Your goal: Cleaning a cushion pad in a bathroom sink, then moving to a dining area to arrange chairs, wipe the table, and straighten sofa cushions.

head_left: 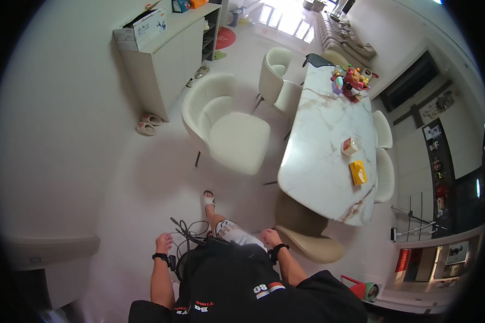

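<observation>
My left hand (164, 242) hangs at my left side with its fingers curled, a black band on the wrist. Right beside it is a loose bundle of black cables (189, 233) at the front of my body; whether the fingers touch a cable is unclear. My right hand (270, 238) is loosely curled in front of my waist, also with a wrist band, and nothing shows in it. Just right of that hand stands a tan chair (313, 244), partly under the marble-topped dining table (319, 133). One foot in a white sandal (209, 198) is forward on the floor.
A cream chair (234, 133) stands ahead, a second cream chair (281, 82) beyond it. On the table are a yellow tissue box (358, 173), a red-and-white package (350, 146) and a red basket (356, 78). Slippers (147, 124) lie by a shoe cabinet (169, 60) at left.
</observation>
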`<state>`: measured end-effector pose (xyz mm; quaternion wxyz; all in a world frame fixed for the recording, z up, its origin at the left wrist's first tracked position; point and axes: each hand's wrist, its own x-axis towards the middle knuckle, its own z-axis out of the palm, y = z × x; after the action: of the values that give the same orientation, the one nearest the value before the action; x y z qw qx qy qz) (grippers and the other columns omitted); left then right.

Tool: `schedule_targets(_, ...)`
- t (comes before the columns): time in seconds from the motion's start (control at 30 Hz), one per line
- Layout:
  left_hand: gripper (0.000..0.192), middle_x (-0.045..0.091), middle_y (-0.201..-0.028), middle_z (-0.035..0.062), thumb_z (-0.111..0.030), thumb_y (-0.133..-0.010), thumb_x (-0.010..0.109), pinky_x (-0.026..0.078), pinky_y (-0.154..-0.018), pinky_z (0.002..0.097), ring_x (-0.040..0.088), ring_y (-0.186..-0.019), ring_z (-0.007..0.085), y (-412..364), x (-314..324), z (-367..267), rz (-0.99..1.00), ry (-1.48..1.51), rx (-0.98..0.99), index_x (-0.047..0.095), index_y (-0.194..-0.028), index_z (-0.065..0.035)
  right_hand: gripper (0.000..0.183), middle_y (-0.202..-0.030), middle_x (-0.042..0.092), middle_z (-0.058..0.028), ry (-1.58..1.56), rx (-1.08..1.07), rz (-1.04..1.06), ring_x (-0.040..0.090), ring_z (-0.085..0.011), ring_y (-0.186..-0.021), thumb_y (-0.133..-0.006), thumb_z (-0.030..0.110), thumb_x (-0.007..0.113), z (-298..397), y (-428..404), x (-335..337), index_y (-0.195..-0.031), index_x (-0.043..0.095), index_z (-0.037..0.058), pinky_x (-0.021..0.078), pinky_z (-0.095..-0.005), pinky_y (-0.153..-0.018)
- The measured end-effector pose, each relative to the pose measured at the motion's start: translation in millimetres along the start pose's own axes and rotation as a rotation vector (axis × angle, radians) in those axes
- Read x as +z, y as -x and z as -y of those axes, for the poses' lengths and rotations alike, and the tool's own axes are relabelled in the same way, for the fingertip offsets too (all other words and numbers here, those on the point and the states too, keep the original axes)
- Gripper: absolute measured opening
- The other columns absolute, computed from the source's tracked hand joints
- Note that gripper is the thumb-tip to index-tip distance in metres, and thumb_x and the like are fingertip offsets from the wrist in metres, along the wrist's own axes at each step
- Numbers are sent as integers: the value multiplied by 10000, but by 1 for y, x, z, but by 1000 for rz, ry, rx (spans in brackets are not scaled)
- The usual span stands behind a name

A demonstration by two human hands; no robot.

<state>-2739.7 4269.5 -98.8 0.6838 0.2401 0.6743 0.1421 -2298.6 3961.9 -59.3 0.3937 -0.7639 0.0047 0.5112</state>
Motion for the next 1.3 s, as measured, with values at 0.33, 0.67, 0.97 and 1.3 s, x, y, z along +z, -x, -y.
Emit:
schedule_targets(0.33,250,690,-858,68,-294,-936,622,464,-522,310,652,-661,185,-61,52,-160,50,-194,145,653,-1042,-70,342,-1023,756,-131,137,-155,-75,682,-205,-975,-931,288,679,16,-132,95,-1106,727,-2,524,-335,-883)
schedule_targets(0.67,225,666,-826,82,-212,-972,602,505,-570,269,628,-649,154,-198,136,-465,209,-421,387,653,-1067,-14,219,-902,731,-103,-180,269,-134,709,-208,-779,-941,240,604,154,-197,147,-1053,677,67,558,-370,-663)
schedule_targets(0.97,200,675,-792,41,-230,-983,612,479,-550,259,623,-637,123,-304,290,-601,554,-840,363,681,-1035,-49,321,-994,727,-87,-488,125,-377,679,-164,-805,-1009,331,573,281,-193,222,-1214,613,87,512,-311,-649)
schedule_targets(1.3,264,703,-813,39,-259,-933,590,450,-564,274,621,-660,114,-409,505,-736,1010,-1176,379,716,-996,-36,542,-1094,694,-236,-147,172,-1198,671,-359,-968,-918,376,634,400,-274,392,-1279,578,-25,530,-451,-832)
